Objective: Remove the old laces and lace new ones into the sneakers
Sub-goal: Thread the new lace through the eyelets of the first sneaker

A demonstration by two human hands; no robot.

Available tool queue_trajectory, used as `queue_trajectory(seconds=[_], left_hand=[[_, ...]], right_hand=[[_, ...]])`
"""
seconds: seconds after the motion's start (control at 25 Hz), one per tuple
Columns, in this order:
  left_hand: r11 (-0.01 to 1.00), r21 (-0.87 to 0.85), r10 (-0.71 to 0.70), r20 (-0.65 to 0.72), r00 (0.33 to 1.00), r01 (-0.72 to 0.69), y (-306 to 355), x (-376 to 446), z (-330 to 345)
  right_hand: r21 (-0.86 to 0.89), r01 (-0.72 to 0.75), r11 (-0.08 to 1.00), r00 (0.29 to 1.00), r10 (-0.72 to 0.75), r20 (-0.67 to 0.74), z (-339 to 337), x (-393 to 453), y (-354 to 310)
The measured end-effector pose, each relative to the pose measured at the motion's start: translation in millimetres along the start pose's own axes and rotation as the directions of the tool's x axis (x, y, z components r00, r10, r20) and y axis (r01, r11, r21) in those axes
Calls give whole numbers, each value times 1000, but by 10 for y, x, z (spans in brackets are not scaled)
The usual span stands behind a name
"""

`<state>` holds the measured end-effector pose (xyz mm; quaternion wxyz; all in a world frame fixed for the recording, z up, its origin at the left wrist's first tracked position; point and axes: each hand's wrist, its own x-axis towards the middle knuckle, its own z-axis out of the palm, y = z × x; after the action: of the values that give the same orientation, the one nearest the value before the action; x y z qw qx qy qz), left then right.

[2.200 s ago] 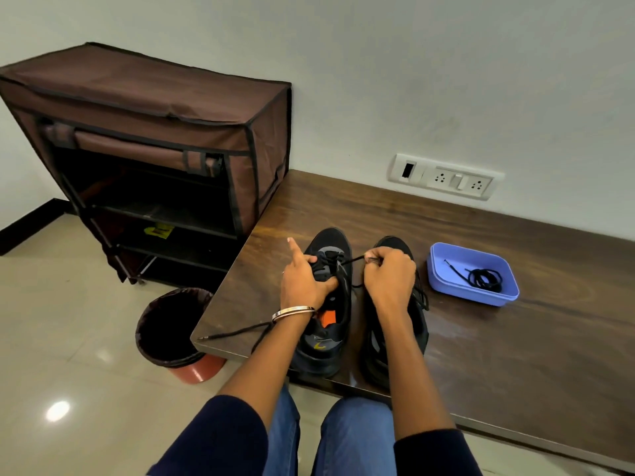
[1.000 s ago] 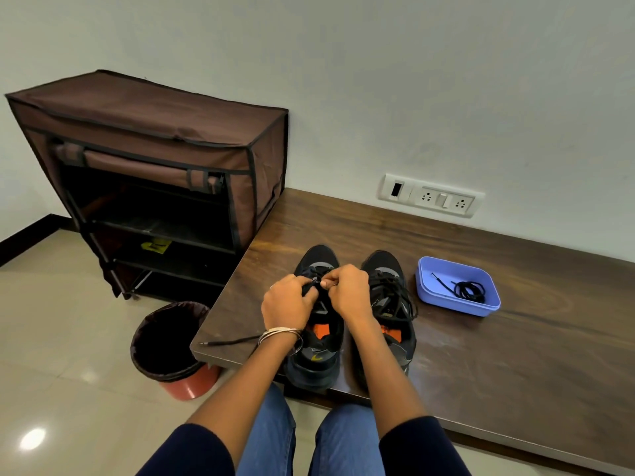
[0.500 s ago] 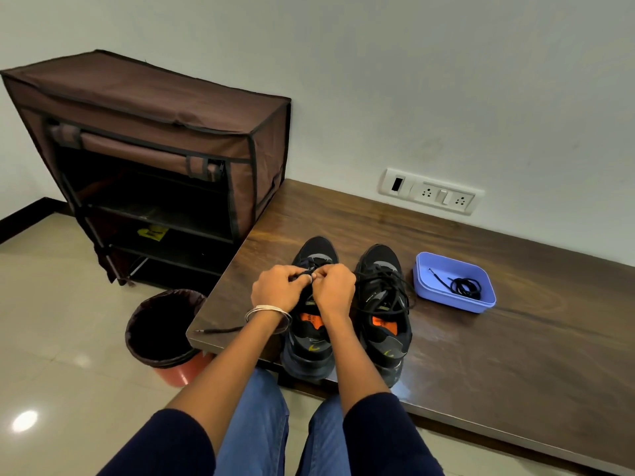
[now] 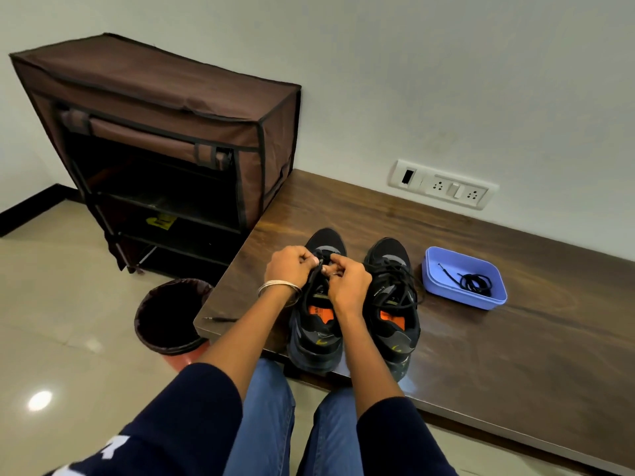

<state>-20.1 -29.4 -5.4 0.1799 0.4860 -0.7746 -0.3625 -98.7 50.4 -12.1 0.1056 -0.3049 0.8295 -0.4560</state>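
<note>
Two black sneakers with orange insoles stand side by side at the front edge of the wooden table (image 4: 515, 355). Over the toe end of the left sneaker (image 4: 318, 341) my left hand (image 4: 288, 269) and my right hand (image 4: 347, 286) meet, both pinching its black lace (image 4: 318, 271) at the lower eyelets. One end of that lace (image 4: 220, 319) trails left across the table corner. The right sneaker (image 4: 391, 304) carries a loose black lace. A coiled black lace (image 4: 476, 283) lies in a blue tray (image 4: 446, 259) to the right.
A brown fabric shoe rack (image 4: 165, 132) stands on the floor left of the table, with a lined bin (image 4: 168, 314) in front of it. A white socket panel (image 4: 443, 187) is on the wall behind.
My right hand left the right sneaker and joined my left hand over the left sneaker's toe end. The camera view has shifted a little.
</note>
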Motion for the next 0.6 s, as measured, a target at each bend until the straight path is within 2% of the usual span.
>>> queue_trajectory(seconds=[0.12,0.24,0.28,0.32,0.36,0.4,0.44,0.48,0.52,0.6], left_hand=[[982,187,16,7,1000,-17,101,-13,53],[977,212,11,-10,1000,-8,114,9,68],[988,156,10,-17,1000,-8,124,-5,43],[1000,8,-23,-19,1000,24,123,-2,19],[968,-238,-89,-17,996,83,150,-19,-43],[838,-524,-173,11,985,153,184,-21,-129],[618,-756,-244,76,967,216,246,-22,-224],[365,-899,-277,141,950,240,281,-2,-334],[158,-965,-290,158,944,210,303,32,-475],[-160,-981,-316,153,936,107,329,100,-768]], right_hand=[[-161,30,986,998,-20,61,-12,-23,-69],[-484,81,871,997,-66,49,-11,-161,-117],[-556,66,829,997,-76,6,-2,-206,-92],[-582,16,813,998,-52,-44,-14,-227,-42],[-578,-49,815,996,-7,-94,-33,-225,2],[-566,-94,819,992,26,-127,-41,-207,53],[-562,-112,820,989,36,-144,-45,-190,86],[-564,-104,819,988,19,-154,-37,-180,105],[-570,-83,817,987,-13,-163,-16,-169,124],[-581,-61,811,981,-60,-187,20,-174,140]])
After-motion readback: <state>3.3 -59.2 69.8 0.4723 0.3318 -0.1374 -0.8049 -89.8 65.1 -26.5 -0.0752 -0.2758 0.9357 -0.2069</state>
